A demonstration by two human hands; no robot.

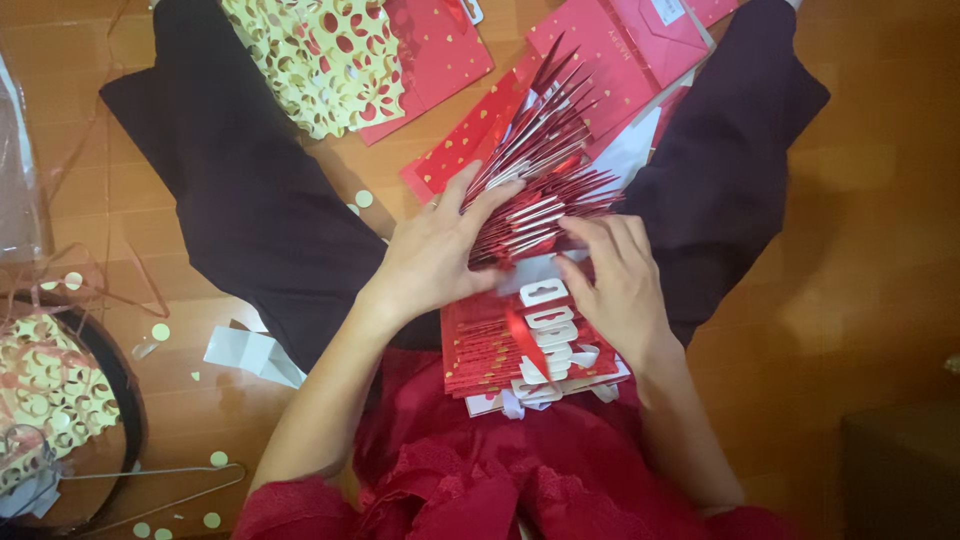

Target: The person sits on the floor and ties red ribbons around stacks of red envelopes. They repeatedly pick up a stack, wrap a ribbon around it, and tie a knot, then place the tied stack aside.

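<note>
From the head camera, the person sat on a wooden floor (860, 250) with dark trouser legs (240, 200) spread apart and a red lace dress (470, 480) in the foreground.

A stack of red packets (520, 345) with white hanging tabs lay on the lap between the two forearms. Its far end was fanned upward into a spread of red edges (545, 165), standing up between the hands.

The left hand (435, 255) lay flat against the left side of the fan, fingers stretched out and pressing into the raised edges, not clenched. The right hand (615, 285) rested on the right side of the stack, fingers curled loosely over the top packets with the fingertips touching the base of the fan; it pinched nothing that could be seen clearly.

Beyond the fan lay red envelopes with gold hearts (450, 50) and a larger red envelope (620, 45). A cream paper sheet with punched holes (320, 55) lay over one leg. At the left edge sat a dark round tray (125, 400) holding another punched cream sheet (45, 385). Small cream paper dots (160, 331) were scattered on the floor, near a white folded scrap (250, 352) and a wire hanger (150, 470).
</note>
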